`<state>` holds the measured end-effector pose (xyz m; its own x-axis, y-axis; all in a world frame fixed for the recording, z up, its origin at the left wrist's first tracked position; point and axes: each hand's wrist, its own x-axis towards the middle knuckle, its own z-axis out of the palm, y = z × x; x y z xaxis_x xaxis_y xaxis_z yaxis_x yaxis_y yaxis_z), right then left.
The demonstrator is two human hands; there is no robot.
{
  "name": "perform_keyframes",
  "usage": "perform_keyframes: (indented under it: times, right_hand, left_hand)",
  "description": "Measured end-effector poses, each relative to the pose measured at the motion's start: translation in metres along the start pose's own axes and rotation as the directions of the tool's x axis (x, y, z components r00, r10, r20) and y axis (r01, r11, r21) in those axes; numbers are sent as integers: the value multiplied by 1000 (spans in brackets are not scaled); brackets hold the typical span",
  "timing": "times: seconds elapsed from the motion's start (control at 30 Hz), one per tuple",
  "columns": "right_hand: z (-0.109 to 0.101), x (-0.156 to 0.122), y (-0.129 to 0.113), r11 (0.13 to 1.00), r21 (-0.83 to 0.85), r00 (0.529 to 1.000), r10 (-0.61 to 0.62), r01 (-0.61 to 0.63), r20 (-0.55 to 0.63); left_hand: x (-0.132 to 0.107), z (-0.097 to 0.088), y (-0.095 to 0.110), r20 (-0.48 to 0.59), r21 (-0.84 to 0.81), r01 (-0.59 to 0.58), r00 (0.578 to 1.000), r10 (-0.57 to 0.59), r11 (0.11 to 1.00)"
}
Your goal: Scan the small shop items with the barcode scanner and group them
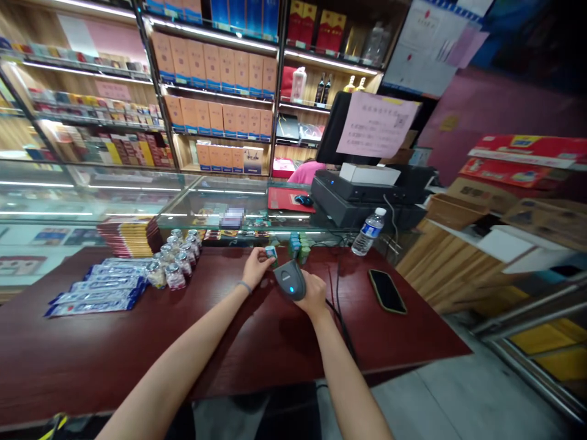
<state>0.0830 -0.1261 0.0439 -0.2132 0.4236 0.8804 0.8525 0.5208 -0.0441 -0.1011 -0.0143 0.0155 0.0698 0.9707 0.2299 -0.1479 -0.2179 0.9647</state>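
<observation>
My right hand (314,293) is closed round the handle of a dark grey barcode scanner (290,281) with a blue light on its top. Between the thumb and fingers of my left hand (255,269) is a small blue-green box (271,253), just beyond the scanner's left side. Several similar small blue and green boxes (300,247) stand grouped behind the scanner. The scanner's black cable (343,327) runs across the dark red table (206,342).
Left lie blue-and-white packets (98,290), small jars (175,276) and stacked red-gold packs (128,237). Right are a water bottle (368,233) and a phone (387,291). A monitor (332,128) stands behind, beside a glass counter (202,198). Someone's pink sleeve (306,172) shows behind it.
</observation>
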Motion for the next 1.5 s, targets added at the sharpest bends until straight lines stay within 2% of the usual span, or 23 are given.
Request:
perform_keyframes:
  times: [0.17,0.3,0.4,0.53,0.77,0.87,0.97,1.03,1.17,1.33,1.43,1.5]
  right_hand:
    - [-8,-3,13,992,-62,991,101,-107,-84]
    - [-7,-10,24,969,-101,965,208,-226,-160]
    - [-7,-14,31,948,-116,942,268,-295,-203]
    - [-11,-13,37,938,-116,925,290,-325,-247]
    - [-12,-12,37,938,-120,924,289,-326,-250]
    - [-10,-12,36,938,-139,926,274,-316,-258]
    - [-9,-14,35,944,-158,933,241,-289,-267]
    - [-7,-15,33,948,-157,938,230,-276,-258]
    - [2,-14,22,966,-119,954,198,-228,-226]
    - [14,-6,-4,993,-35,981,102,-109,-167]
    - [21,-3,-21,999,2,993,39,-39,-113]
    - [27,-2,-31,1000,17,998,-7,8,-70]
  left_hand:
    - [10,51,-20,-8,149,-66,998,68,987]
    - [15,74,-32,-27,220,-106,993,114,970]
    - [18,81,-38,-38,295,-127,989,145,947]
    - [23,84,-41,-26,361,-148,985,168,921]
    - [24,89,-45,-6,416,-154,985,172,896]
    - [20,84,-43,-29,425,-155,982,185,892]
    - [9,65,-33,-45,419,-166,978,204,892]
    - [-3,41,-21,-47,422,-185,973,226,887]
    - [-34,-26,9,-89,435,-226,953,291,872]
    - [-73,-112,47,-211,465,-232,908,361,855]
    - [-91,-152,64,-325,494,-183,868,376,850]
    - [-99,-174,71,-415,512,-144,822,390,847]
